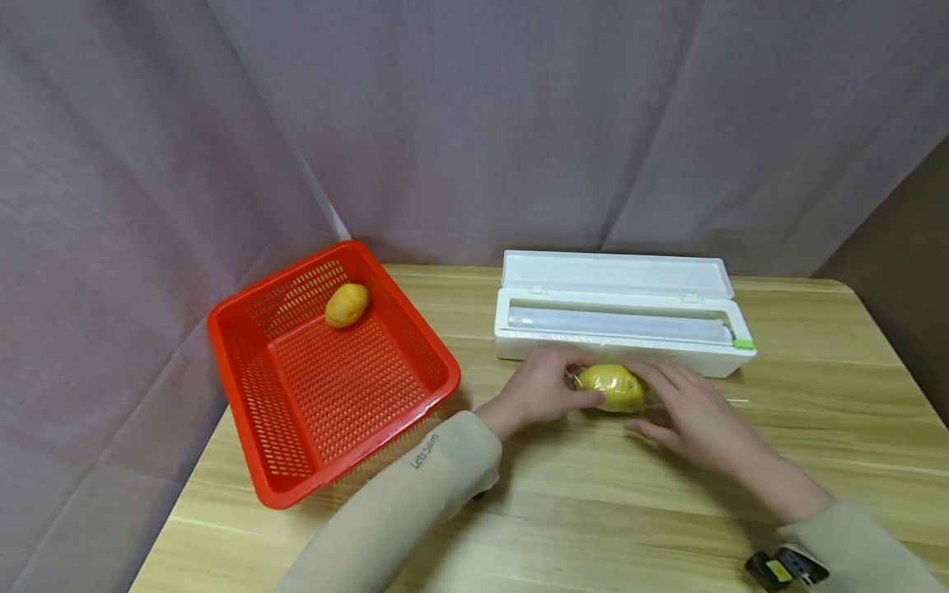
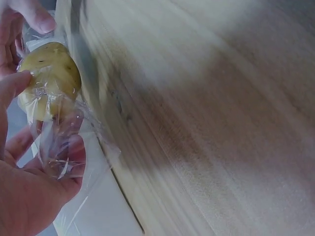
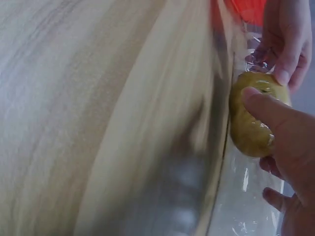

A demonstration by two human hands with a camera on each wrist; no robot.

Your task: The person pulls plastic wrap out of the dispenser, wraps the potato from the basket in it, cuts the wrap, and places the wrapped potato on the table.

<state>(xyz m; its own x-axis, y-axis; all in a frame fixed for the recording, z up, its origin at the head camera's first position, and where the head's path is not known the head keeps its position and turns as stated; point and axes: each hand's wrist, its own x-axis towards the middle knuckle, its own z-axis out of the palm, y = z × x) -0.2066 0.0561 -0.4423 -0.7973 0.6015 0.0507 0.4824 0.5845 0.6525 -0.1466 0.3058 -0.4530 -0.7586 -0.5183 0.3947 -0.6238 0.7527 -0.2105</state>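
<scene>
A yellow potato (image 1: 614,388) lies in clear plastic wrap (image 2: 56,152) between both hands, just in front of the white wrap box (image 1: 627,354). At its left end, my left hand (image 1: 547,385) holds it, the thumb against its side and the fingers among the loose film. My right hand (image 1: 693,416) curves around the right end. Its fingers touch the potato in the head view, and the thumb stands a little apart there. In the right wrist view, the right thumb (image 3: 268,110) overlaps the potato (image 3: 251,132); the film's underside is hidden.
On the left stands a red plastic basket (image 1: 437,387) with one more yellow potato (image 1: 347,305) inside. Inside the open-lidded box lies a roll of film (image 1: 619,324). Grey curtain (image 1: 474,123) hangs behind the wooden table (image 1: 563,502).
</scene>
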